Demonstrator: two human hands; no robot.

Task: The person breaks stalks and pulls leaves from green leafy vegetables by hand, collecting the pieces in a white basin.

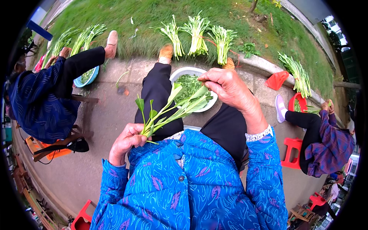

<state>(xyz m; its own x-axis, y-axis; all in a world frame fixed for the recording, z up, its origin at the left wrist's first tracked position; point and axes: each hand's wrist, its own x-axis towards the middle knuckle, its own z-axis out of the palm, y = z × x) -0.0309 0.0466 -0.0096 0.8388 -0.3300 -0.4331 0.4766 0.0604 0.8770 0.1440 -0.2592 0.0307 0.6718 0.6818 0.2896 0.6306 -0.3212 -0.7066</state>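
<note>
My left hand (128, 142) grips the lower stems of a small bunch of leafy greens (161, 118), which look like water spinach. The bunch slants up to the right across my lap. At its upper end the thumb and fingers of my right hand (227, 84) are pinched together at the tip of a long leaf (202, 92). Below that hand, between my feet, a white plastic basket (214, 100) holds loose green leaves (185, 82). My right hand and the bunch hide part of its rim.
Three bundles of greens (198, 37) lie on the grass beyond the kerb (258, 63). At left sits a person (43, 95) by a blue basin (93, 79). Another person (327, 143) at right works over a red basin (299, 100). Nearby stands a red plastic stool (290, 152).
</note>
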